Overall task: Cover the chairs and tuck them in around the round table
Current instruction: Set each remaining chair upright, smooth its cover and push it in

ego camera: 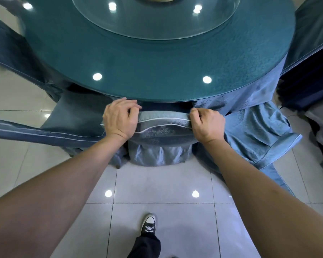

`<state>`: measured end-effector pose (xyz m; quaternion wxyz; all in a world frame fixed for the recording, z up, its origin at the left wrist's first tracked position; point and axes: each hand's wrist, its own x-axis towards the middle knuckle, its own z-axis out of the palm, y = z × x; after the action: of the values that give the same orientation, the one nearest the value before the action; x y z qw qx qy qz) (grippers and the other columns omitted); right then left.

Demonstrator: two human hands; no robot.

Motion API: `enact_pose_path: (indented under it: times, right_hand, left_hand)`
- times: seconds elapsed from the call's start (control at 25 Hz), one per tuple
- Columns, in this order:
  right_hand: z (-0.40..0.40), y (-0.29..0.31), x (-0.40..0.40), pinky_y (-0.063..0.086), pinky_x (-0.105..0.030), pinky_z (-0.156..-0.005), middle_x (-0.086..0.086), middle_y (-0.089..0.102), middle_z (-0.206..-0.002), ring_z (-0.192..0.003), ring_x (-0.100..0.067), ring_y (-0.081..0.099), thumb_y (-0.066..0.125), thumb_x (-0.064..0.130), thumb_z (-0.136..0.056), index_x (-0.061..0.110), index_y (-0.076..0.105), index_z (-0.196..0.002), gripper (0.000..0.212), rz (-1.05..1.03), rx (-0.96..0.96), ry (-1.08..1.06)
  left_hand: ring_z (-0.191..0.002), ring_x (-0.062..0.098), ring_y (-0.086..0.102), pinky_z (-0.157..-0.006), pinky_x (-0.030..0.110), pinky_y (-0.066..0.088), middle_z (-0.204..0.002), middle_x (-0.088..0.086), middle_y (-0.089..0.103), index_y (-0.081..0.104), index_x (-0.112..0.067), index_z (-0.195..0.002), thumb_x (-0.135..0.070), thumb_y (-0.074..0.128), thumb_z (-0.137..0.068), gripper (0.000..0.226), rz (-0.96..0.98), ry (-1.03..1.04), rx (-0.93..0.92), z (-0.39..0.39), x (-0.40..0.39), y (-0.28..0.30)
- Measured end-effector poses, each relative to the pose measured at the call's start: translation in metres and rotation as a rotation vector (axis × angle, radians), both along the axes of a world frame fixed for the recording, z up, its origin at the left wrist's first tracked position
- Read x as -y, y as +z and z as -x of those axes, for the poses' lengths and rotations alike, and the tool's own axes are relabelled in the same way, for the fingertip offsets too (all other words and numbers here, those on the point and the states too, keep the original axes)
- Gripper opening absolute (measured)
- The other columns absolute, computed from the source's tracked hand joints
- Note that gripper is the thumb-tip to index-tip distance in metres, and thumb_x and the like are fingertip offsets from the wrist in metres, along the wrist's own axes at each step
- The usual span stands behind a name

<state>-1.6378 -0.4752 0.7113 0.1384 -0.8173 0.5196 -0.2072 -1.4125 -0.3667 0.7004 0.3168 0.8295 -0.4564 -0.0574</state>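
while both arms reach forward, the left hand (119, 118) grips the left top corner of the covered chair (160, 133), fingers curled over its upper edge. the right hand (207, 121) grips the right top corner the same way, thumb and fingers clamped on the fabric. the chair wears a blue patterned cover with white piping (gathered into pleats at the bottom) and stands against the edge of the round worktop (157, 71), its back just under the rim. the worktop carries a teal cloth under glass, with a glass turntable (155, 21) at its centre. a loose blue cover (253, 131) hangs just right of the chair, draped toward the tiled floor (162, 183). another covered chair (17, 53) stands at far left. one black sneaker (148, 225) stands on the floor below.
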Motion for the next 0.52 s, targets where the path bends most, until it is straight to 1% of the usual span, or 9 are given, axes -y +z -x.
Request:
enact_pose_path:
  times: [0.04,0.12,0.2,0.28,0.36,0.44,0.52]
  right_hand:
    - [-0.005,-0.001,0.009,0.010,-0.027,-0.046,0.005,0.026,-0.042,-0.042,-0.013,0.023,0.028,0.042,-0.087,0.013,0.031,-0.052,0.046,0.004,-0.009,-0.008]
    - [-0.010,-0.003,0.026,0.010,-0.028,-0.046,0.002,0.027,-0.043,-0.044,-0.021,0.026,0.027,0.044,-0.086,0.012,0.031,-0.052,0.047,0.007,-0.023,-0.009]
    - [-0.013,-0.005,0.040,0.012,-0.031,-0.047,0.000,0.030,-0.046,-0.051,-0.029,0.032,0.024,0.047,-0.086,0.011,0.032,-0.053,0.050,-0.007,-0.040,-0.001]
    - [-0.018,-0.003,0.050,0.015,-0.035,-0.051,0.000,0.030,-0.047,-0.056,-0.033,0.034,0.023,0.049,-0.084,0.009,0.036,-0.055,0.051,-0.015,-0.049,-0.004]
    - [-0.021,0.001,0.057,0.018,-0.035,-0.054,0.002,0.028,-0.045,-0.057,-0.033,0.034,0.023,0.048,-0.083,0.011,0.033,-0.053,0.049,-0.024,-0.048,-0.006]
    - [-0.021,0.001,0.061,0.020,-0.035,-0.054,0.002,0.028,-0.046,-0.057,-0.033,0.035,0.024,0.047,-0.083,0.013,0.032,-0.052,0.047,-0.033,-0.039,0.002]
    - [-0.019,0.000,0.064,0.023,-0.034,-0.054,0.001,0.034,-0.050,-0.058,-0.031,0.037,0.025,0.046,-0.084,0.010,0.043,-0.056,0.050,-0.036,-0.035,0.000]
  left_hand:
    - [-0.121,0.024,0.060,-0.105,0.040,0.040,-0.111,-0.004,0.075,0.080,-0.025,-0.089,-0.043,0.029,-0.081,0.055,0.001,-0.002,-0.011,-0.007,0.011,-0.001]
    - [-0.120,0.025,0.061,-0.103,0.041,0.042,-0.110,-0.004,0.076,0.080,-0.024,-0.091,-0.042,0.029,-0.080,0.055,0.009,-0.005,-0.010,-0.015,0.027,-0.002]
    - [-0.119,0.026,0.060,-0.102,0.040,0.043,-0.110,-0.002,0.075,0.079,-0.022,-0.100,-0.042,0.029,-0.079,0.057,0.002,-0.012,0.005,-0.017,0.037,0.001]
    - [-0.120,0.027,0.058,-0.102,0.040,0.042,-0.112,0.000,0.073,0.075,-0.022,-0.112,-0.042,0.027,-0.079,0.061,-0.022,-0.025,0.013,-0.020,0.047,0.006]
    - [-0.120,0.029,0.057,-0.102,0.041,0.041,-0.113,0.002,0.072,0.071,-0.022,-0.119,-0.042,0.026,-0.078,0.064,-0.053,-0.034,0.018,-0.022,0.057,0.009]
    - [-0.120,0.028,0.056,-0.103,0.042,0.040,-0.113,0.002,0.071,0.070,-0.023,-0.121,-0.041,0.026,-0.078,0.065,-0.073,-0.038,0.029,-0.022,0.059,0.011]
    - [-0.120,0.028,0.056,-0.103,0.042,0.040,-0.114,0.001,0.071,0.070,-0.022,-0.121,-0.041,0.025,-0.079,0.065,-0.086,-0.051,0.040,-0.022,0.058,0.010]
